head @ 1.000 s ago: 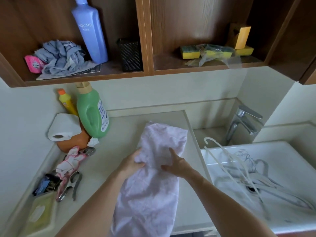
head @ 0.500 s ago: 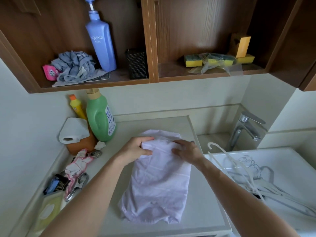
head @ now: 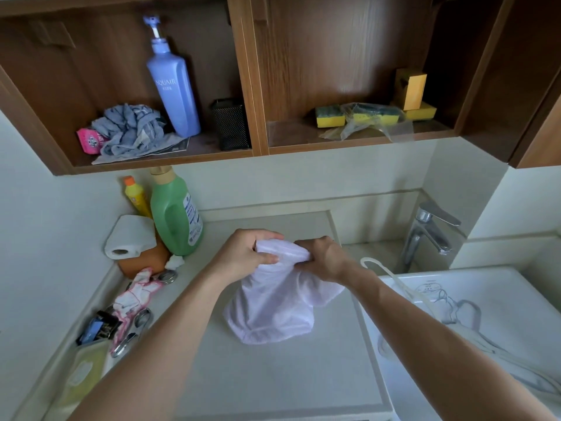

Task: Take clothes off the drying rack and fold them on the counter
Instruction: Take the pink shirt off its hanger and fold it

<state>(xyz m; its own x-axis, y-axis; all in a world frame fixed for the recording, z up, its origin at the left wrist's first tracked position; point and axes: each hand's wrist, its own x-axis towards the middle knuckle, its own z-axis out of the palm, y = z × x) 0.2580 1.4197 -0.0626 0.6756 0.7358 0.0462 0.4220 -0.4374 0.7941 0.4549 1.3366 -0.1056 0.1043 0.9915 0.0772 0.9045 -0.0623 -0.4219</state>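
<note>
Pale lilac-white fabric, a small garment [head: 273,305], sits bunched on the light surface [head: 273,375] just left of the sink [head: 501,299]. Its near hem rests on the surface, while its far end is gathered up between both hands. The left hand [head: 246,253] grips that end from the left, fingers curled over the top and thumb pressed against the cloth. The right hand [head: 326,258] pinches the same edge from the right, knuckles up, and the two hands are close together with only a fold of fabric between them.

White hangers [head: 455,308] lie in the sink, with one hook reaching over its rim near the right wrist. A chrome tap [head: 425,232] stands behind the sink. At the left back of the surface, a green bottle [head: 174,214] stands beside a yellow bottle [head: 136,196] with an orange cap. A toilet roll [head: 130,237] lies on an orange pot [head: 145,262] just in front of them. On the wooden shelf above are a blue pump bottle [head: 173,86], a crumpled grey cloth [head: 130,129], a black mesh holder [head: 230,124] and yellow sponges [head: 331,116].
</note>
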